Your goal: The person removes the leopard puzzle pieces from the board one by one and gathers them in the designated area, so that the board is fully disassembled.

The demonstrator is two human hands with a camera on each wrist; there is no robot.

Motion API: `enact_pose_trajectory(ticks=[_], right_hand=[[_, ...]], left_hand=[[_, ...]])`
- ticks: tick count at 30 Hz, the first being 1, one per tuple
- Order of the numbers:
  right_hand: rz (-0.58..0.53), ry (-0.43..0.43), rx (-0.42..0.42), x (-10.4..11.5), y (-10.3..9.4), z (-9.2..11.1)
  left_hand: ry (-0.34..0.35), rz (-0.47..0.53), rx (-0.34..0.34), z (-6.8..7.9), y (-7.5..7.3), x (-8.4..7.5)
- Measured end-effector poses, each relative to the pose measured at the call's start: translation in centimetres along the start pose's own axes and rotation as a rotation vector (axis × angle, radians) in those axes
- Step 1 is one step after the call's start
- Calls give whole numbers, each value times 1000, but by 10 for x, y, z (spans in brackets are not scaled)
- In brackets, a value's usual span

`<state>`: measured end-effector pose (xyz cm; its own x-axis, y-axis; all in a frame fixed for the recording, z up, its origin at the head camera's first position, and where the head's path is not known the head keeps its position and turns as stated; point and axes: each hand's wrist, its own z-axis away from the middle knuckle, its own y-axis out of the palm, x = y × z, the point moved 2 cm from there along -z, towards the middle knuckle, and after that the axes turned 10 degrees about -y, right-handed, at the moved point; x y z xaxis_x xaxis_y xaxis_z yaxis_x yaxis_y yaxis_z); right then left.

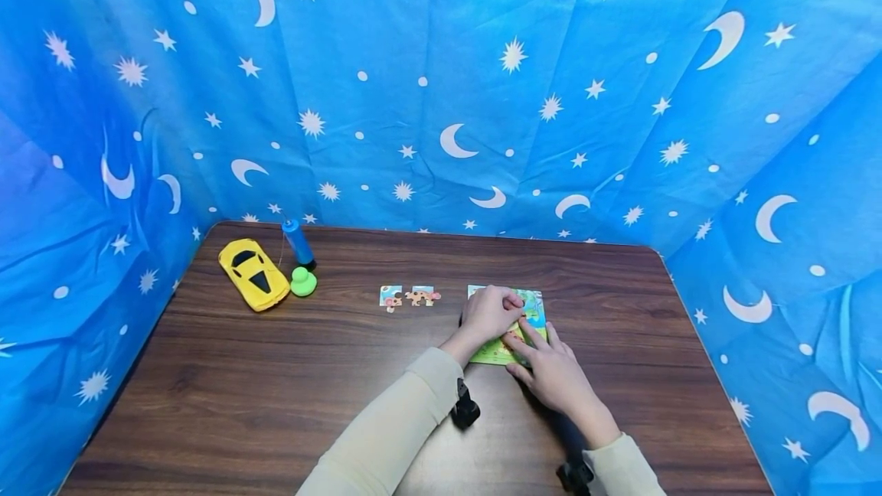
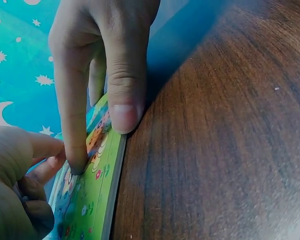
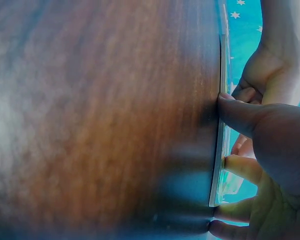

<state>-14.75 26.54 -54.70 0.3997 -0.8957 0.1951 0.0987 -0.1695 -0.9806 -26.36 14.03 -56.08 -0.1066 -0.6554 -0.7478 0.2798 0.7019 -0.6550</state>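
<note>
A jigsaw puzzle board (image 1: 492, 355) with a green and blue picture lies on the table, partly covered by both hands. My left hand (image 1: 488, 314) reaches over its upper left part with bent fingers; whether a piece sits between the fingertips is hidden. In the left wrist view, the fingertips of this left hand (image 2: 17, 185) are close to my right index finger. My right hand (image 1: 554, 373) rests on the lower right part with fingers spread, the index fingertip down on the picture and the thumb at the near edge. Left of the board lie two loose jigsaw pieces, one (image 1: 390, 296) beside the other (image 1: 422, 295).
Toward the table's back left are a yellow toy car (image 1: 255, 275), a green rubber duck (image 1: 303, 282) and a blue cylinder (image 1: 298, 242) with a dark base. Blue cloth (image 1: 427, 113) with moons and stars surrounds the brown wooden table (image 1: 276, 389).
</note>
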Motion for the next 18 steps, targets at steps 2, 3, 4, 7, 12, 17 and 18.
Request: enact_pose_trajectory(ticks=[2, 3, 4, 7, 12, 17, 18], right_hand=[[-2, 1, -2, 0, 0, 0], [-2, 1, -3, 0, 0, 0], [-2, -2, -4, 1, 0, 0], [0, -8, -6, 2, 0, -1], [3, -13, 3, 2, 0, -2], [-9, -10, 8, 1, 0, -1], [-10, -10, 7, 1, 0, -1]], left_hand=[[1, 9, -7, 0, -1, 0], [2, 15, -11, 0, -1, 1], [-3, 25, -14, 0, -2, 1], [-20, 60, -21, 3, -9, 4], [-36, 145, -26, 7, -29, 11], [-44, 160, -41, 9, -52, 27], [-48, 162, -43, 10, -57, 31]])
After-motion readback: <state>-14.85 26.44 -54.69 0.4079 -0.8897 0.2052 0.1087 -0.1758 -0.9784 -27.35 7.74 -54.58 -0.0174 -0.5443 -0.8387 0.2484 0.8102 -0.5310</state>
